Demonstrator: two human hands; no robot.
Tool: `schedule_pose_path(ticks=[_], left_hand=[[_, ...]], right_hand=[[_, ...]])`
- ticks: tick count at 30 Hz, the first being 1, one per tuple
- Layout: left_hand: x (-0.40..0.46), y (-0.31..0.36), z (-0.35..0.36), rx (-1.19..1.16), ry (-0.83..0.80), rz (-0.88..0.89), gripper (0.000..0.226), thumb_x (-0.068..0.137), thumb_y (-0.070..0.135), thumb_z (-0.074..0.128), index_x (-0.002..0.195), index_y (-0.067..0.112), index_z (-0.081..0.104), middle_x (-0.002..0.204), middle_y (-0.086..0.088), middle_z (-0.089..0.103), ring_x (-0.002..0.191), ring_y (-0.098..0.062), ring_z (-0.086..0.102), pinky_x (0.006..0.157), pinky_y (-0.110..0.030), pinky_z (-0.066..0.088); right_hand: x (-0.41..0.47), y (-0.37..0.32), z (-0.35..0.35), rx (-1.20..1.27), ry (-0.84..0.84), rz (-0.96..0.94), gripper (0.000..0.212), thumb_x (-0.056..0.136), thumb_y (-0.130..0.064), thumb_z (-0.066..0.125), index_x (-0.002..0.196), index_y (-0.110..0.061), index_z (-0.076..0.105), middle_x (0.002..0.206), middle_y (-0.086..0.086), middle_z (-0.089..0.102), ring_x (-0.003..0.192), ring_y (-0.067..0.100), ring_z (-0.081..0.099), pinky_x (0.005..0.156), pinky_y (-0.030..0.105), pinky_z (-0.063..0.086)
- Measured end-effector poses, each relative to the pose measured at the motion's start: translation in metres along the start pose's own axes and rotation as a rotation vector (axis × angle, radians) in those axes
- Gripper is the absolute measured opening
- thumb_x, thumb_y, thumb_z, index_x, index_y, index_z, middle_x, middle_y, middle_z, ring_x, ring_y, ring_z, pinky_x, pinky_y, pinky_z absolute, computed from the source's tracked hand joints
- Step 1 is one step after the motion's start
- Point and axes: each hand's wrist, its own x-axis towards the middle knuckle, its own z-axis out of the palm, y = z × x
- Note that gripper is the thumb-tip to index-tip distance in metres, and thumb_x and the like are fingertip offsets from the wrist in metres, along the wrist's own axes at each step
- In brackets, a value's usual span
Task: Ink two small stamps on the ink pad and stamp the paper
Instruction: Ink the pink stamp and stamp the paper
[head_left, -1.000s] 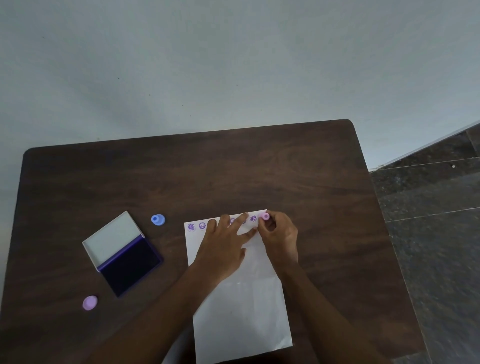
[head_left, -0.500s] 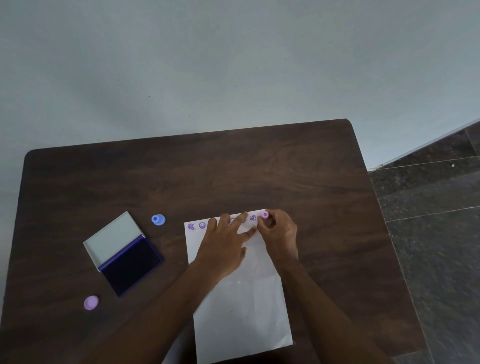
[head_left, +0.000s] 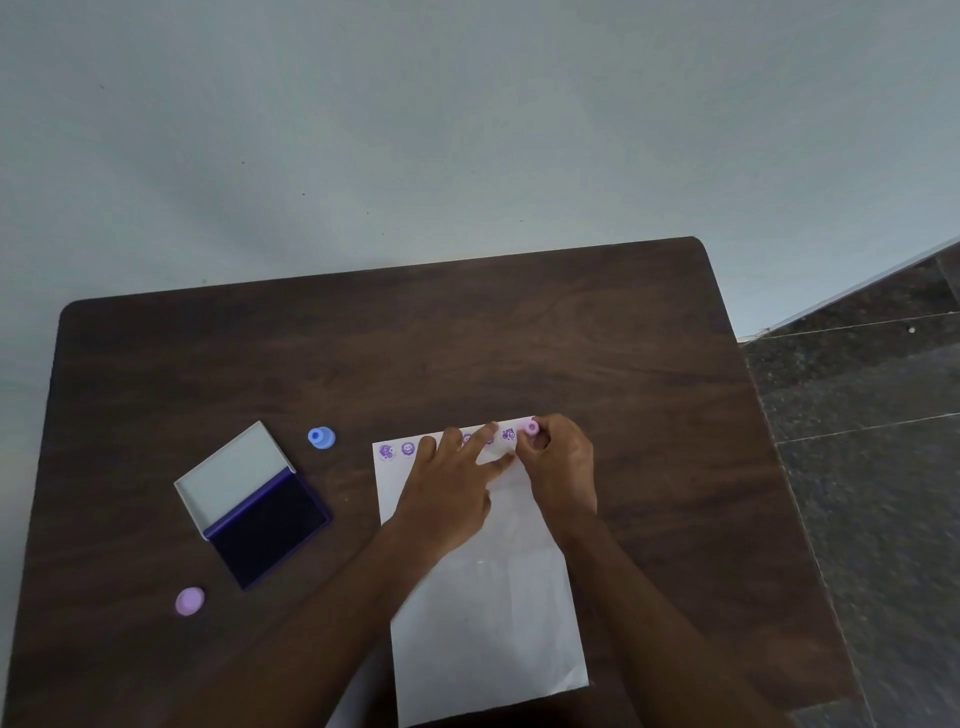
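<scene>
A person presses a small pink stamp (head_left: 531, 427) onto the far right corner of a white sheet of paper (head_left: 483, 613), with the fingers of the right hand (head_left: 561, 467) pinched around the stamp's body. The left hand (head_left: 447, 488) lies flat on the paper just left of the stamp, fingers straight and spread, pinning the sheet to the dark wooden table (head_left: 467, 338). A row of purple prints (head_left: 408, 449) runs along the paper's far edge, some hidden under the left fingers. Well to the left of the paper sits the open ink pad (head_left: 270, 525), its lid folded back. A blue stamp (head_left: 321, 437) stands between pad and paper, and a lilac cap (head_left: 189, 601) lies on the pad's near side. The stamp sits hard against the paper's corner, so part of the print could land on the table. Lifting at a tilt could smear it, and the left fingers could smudge any wet prints beneath them.
</scene>
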Motion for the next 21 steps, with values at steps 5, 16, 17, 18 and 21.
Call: schedule_pose_path(ticks=[5, 16, 17, 18, 21], left_hand=[[0.001, 0.001, -0.005, -0.029, 0.005, -0.011, 0.058, 0.089, 0.025, 0.058, 0.142, 0.039, 0.038, 0.158, 0.005, 0.027, 0.13, -0.026, 0.038, 0.108, -0.045, 0.03], [0.003, 0.005, -0.008, -0.296, 0.12, -0.184, 0.043, 0.086, 0.023, 0.065, 0.125, 0.04, 0.059, 0.148, 0.013, 0.043, 0.122, -0.016, 0.045, 0.11, -0.034, 0.033], [0.002, 0.005, -0.009, -0.34, 0.145, -0.208, 0.041, 0.085, 0.022, 0.066, 0.122, 0.039, 0.062, 0.145, 0.013, 0.047, 0.121, -0.015, 0.046, 0.109, -0.033, 0.033], [0.001, 0.006, -0.01, -0.371, 0.165, -0.227, 0.038, 0.085, 0.02, 0.067, 0.118, 0.038, 0.064, 0.143, 0.014, 0.049, 0.12, -0.014, 0.048, 0.108, -0.032, 0.033], [-0.006, 0.002, -0.013, -0.426, 0.211, -0.276, 0.031, 0.085, 0.015, 0.065, 0.107, 0.036, 0.07, 0.134, 0.013, 0.058, 0.119, -0.014, 0.052, 0.108, -0.034, 0.033]], right_hand=[[0.0, -0.006, -0.002, -0.007, -0.011, 0.037, 0.027, 0.09, -0.036, 0.059, 0.097, -0.012, 0.067, 0.097, 0.004, 0.07, 0.079, 0.015, 0.063, 0.073, 0.022, 0.054], [-0.032, -0.017, -0.025, 0.283, 0.16, 0.122, 0.014, 0.083, -0.033, 0.07, 0.08, -0.019, 0.067, 0.076, -0.011, 0.071, 0.066, 0.01, 0.068, 0.049, 0.013, 0.052], [-0.034, -0.017, -0.025, 0.298, 0.159, 0.126, 0.013, 0.083, -0.034, 0.07, 0.082, -0.021, 0.067, 0.078, -0.012, 0.072, 0.069, 0.008, 0.069, 0.05, 0.015, 0.054], [-0.035, -0.017, -0.026, 0.309, 0.153, 0.128, 0.013, 0.083, -0.035, 0.069, 0.084, -0.022, 0.067, 0.08, -0.012, 0.072, 0.071, 0.006, 0.069, 0.052, 0.016, 0.055], [-0.04, -0.023, -0.023, 0.304, 0.115, 0.109, 0.013, 0.082, -0.04, 0.069, 0.085, -0.027, 0.066, 0.084, -0.015, 0.071, 0.075, 0.009, 0.069, 0.057, 0.02, 0.058]])
